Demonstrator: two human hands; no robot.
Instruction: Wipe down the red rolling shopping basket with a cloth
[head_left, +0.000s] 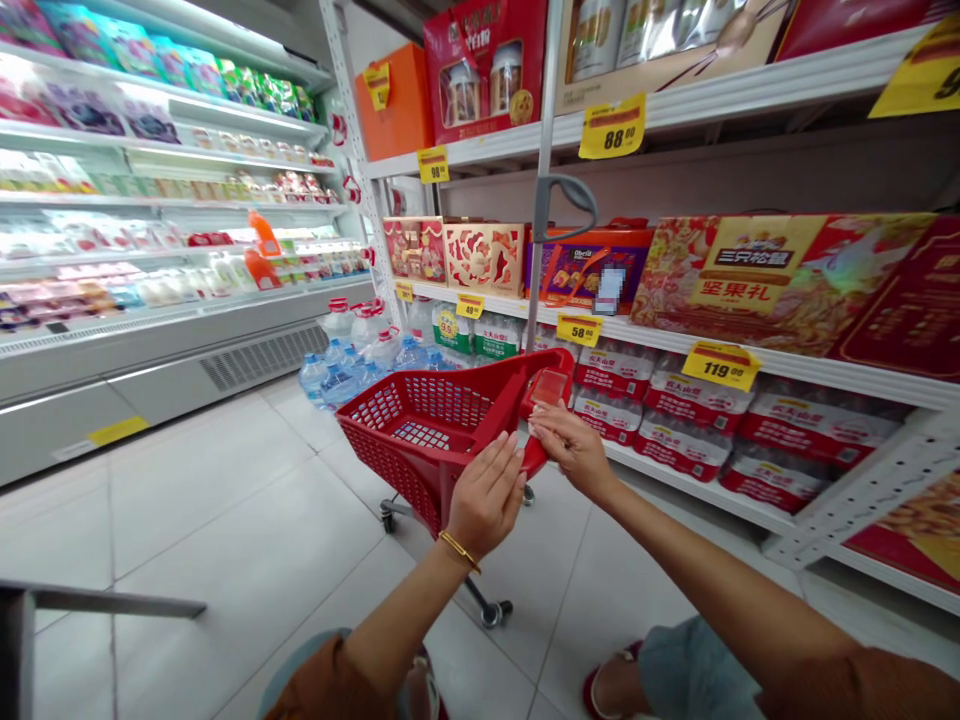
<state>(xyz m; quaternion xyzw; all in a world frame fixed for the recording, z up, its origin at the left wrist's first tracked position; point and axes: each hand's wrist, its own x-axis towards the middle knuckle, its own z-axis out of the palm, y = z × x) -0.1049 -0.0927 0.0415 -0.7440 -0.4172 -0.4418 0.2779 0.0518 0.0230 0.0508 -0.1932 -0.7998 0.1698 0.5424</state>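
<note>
A red plastic shopping cart (pixel 420 400) with a perforated basket stands in front of me on casters, and nothing shows inside its basket. My left hand (pixel 487 490), a gold bracelet at its wrist, is curled over the near end of the cart's red handle (pixel 534 458); its fingers lie close together and hide part of the grip. Farther along the same handle, my right hand (pixel 574 447) is closed, thumb and fingertips beside a clear reddish panel (pixel 549 387) on it.
Right of the cart, white shelves (pixel 795 390) carry gift boxes (pixel 739 275) above shrink-wrapped bottle packs (pixel 675 430). Large water bottles (pixel 349 375) stand on the floor beyond the basket. At left runs a refrigerated display case (pixel 187 350). A dark metal bar (pixel 112 602) juts in at lower left.
</note>
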